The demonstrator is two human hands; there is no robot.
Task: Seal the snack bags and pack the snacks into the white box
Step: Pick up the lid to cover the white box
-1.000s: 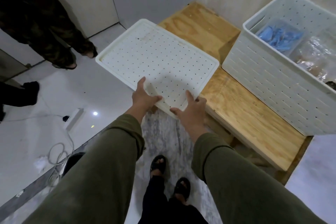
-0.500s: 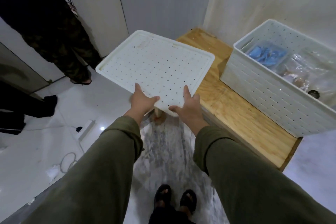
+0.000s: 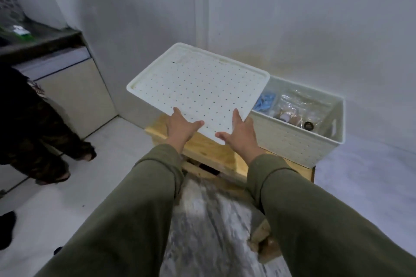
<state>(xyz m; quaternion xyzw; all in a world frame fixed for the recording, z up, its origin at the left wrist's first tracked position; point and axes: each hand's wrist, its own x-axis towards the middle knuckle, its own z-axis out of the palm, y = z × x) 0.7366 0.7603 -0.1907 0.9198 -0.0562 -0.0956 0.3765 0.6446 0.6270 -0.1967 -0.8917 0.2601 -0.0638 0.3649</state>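
Both hands up front, arms in olive sleeves. Left hand [image 3: 182, 127] grips the near edge of the lid [image 3: 198, 90], thumb on top, fingers hidden beneath. Right hand [image 3: 240, 134] grips the same edge further right, thumb likewise on top.

Lid white, flat, dotted with small holes, raised rim. Held in the air, tilted slightly, its right corner overlapping the left end of the box [image 3: 297, 139].

Box white, perforated walls, open top, sits at the right end of the wooden desk [image 3: 209, 153] against the wall. Inside: a blue bag [image 3: 265, 102] at the left end, clear snack bags [image 3: 299, 108] with brownish contents beside it, a small dark round item [image 3: 308, 125] at the near wall; cannot tell what it is.

Another person's leg [image 3: 33, 137] in camouflage trousers stands on the floor far left.
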